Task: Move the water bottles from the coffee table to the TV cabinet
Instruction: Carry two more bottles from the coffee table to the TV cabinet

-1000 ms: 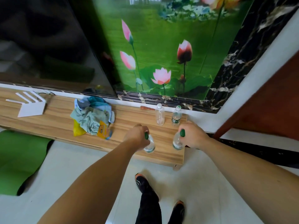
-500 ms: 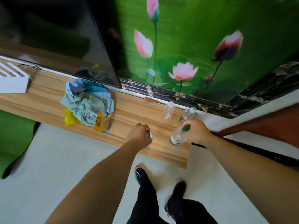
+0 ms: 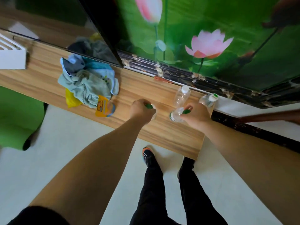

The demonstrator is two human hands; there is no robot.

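Pale tiled floor (image 3: 68, 153) underfoot, long wooden TV cabinet (image 3: 170, 135) beyond. Left hand (image 3: 140, 110) clamped around green-capped clear plastic bottle (image 3: 151, 108) over cabinet top; right hand (image 3: 196, 115) closed on tilted green-capped clear bottle (image 3: 177, 114). Farther back, white-capped empty bottle (image 3: 181, 95) and white-and-green-capped bottle (image 3: 208, 99) near wall.

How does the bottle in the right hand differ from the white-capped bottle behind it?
The bottle in the right hand has a green cap; the white-capped bottle does not. The first is gripped at its neck by the right hand and tilted; the second stands free on the cabinet. Both are clear plastic.
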